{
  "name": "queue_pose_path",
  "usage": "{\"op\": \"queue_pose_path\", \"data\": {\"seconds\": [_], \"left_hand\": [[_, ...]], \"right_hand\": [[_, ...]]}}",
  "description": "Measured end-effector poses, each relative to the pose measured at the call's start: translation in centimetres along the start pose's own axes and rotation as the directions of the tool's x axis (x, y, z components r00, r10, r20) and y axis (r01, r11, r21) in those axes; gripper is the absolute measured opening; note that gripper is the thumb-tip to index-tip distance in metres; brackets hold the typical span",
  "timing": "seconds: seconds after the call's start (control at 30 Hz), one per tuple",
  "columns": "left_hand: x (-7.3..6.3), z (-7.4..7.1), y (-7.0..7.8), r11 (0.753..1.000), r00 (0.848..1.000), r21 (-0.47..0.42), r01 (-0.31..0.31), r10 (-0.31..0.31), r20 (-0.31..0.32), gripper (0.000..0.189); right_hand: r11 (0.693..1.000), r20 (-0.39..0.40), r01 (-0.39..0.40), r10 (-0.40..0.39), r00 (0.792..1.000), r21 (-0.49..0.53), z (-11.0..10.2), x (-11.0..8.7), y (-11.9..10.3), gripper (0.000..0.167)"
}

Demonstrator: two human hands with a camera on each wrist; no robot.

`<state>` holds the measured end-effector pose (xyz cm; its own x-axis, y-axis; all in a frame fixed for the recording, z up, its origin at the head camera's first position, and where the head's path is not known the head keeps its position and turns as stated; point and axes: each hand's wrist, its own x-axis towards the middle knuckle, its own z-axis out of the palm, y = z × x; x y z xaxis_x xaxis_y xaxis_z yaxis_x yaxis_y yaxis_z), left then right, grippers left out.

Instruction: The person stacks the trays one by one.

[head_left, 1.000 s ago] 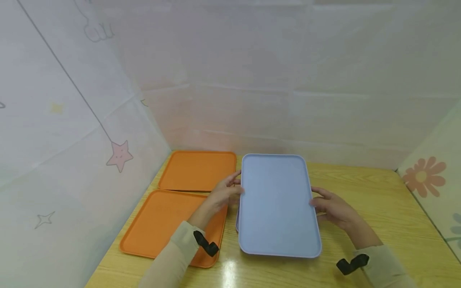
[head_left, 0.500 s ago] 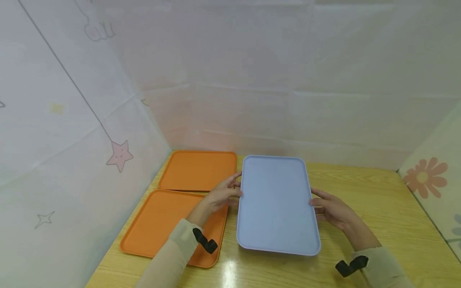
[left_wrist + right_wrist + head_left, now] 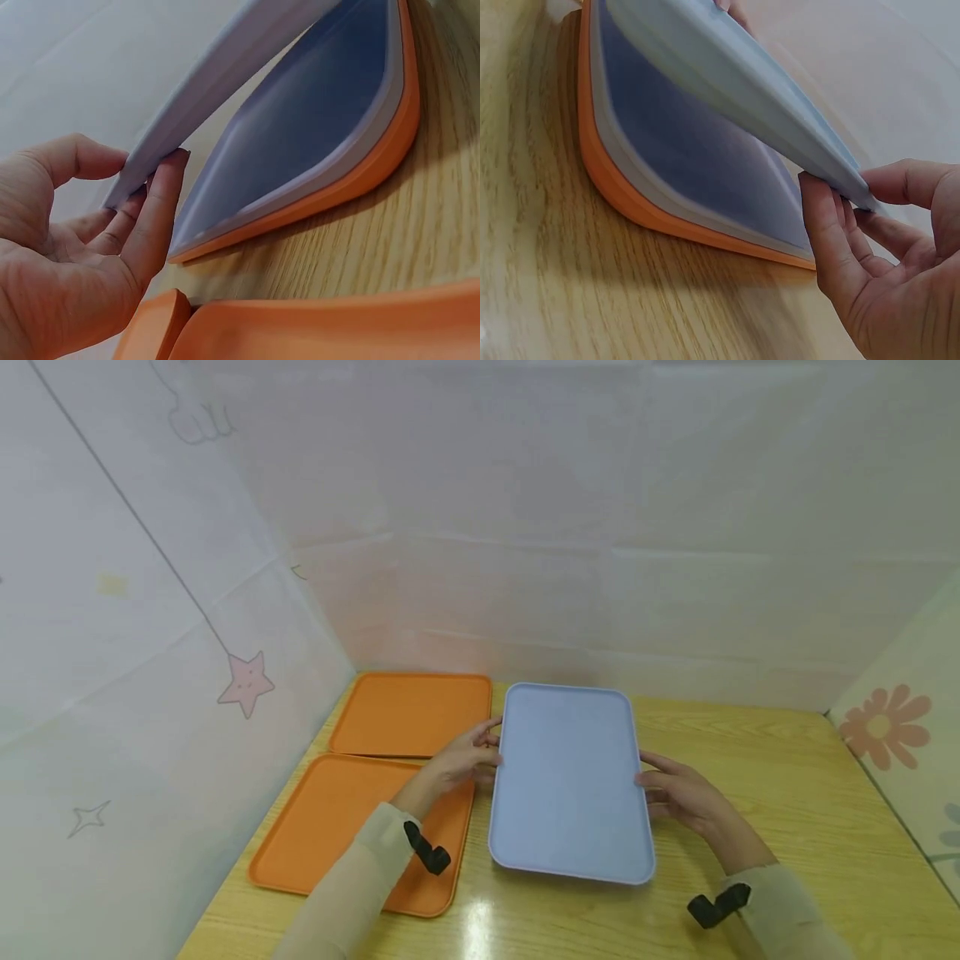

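Observation:
A light blue tray [image 3: 572, 781] is held up between both hands, one at each long side. My left hand [image 3: 459, 762] pinches its left rim, thumb on top and fingertips beneath. On the opposite rim my right hand [image 3: 688, 795] has the same kind of pinch. Below, the left wrist view shows a stack: a lavender-blue tray [image 3: 315, 112] lying on an orange tray [image 3: 367, 180]. A gap separates the lifted tray from this stack, as the right wrist view also shows. From the head, the lifted tray hides the stack.
Two more orange trays lie on the left of the wooden table [image 3: 772, 793], one far tray [image 3: 416, 714] and one near tray [image 3: 337, 822], end to end. My left forearm passes over the near one. A pale sheet [image 3: 525, 568] hangs behind the table.
The lifted tray has shifted slightly left and away from me, covering the lavender edge that showed beneath it a second ago. My right hand has moved a little left with it.

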<state>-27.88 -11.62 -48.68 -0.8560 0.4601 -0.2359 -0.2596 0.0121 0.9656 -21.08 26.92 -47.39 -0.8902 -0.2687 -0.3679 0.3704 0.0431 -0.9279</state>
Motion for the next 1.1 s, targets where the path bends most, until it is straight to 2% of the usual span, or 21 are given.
{"op": "queue_pose_path", "data": {"seconds": [0.33,0.6,0.87,1.1], "left_hand": [[1.6,-0.4,0.1,0.997,0.999,0.065,0.038,-0.037,-0.016,0.082],[3.0,-0.5,-0.1,0.996,0.997,0.057,0.067,-0.066,-0.03,0.08],[3.8,-0.3,0.0,0.994,0.997,0.082,0.066,-0.062,-0.05,0.076],[4.0,-0.2,0.0,0.985,0.997,0.168,0.041,-0.029,-0.072,0.076]], "right_hand": [[0.999,-0.057,-0.024,0.023,0.998,-0.027,0.1,1.1,0.6,0.076],[0.999,-0.08,-0.046,0.044,0.996,-0.018,0.0,1.8,0.6,0.074],[0.996,-0.114,-0.07,0.063,0.991,-0.055,-0.2,2.8,0.8,0.074],[0.989,-0.146,-0.062,0.042,0.988,-0.133,0.0,3.3,0.8,0.071]]}}
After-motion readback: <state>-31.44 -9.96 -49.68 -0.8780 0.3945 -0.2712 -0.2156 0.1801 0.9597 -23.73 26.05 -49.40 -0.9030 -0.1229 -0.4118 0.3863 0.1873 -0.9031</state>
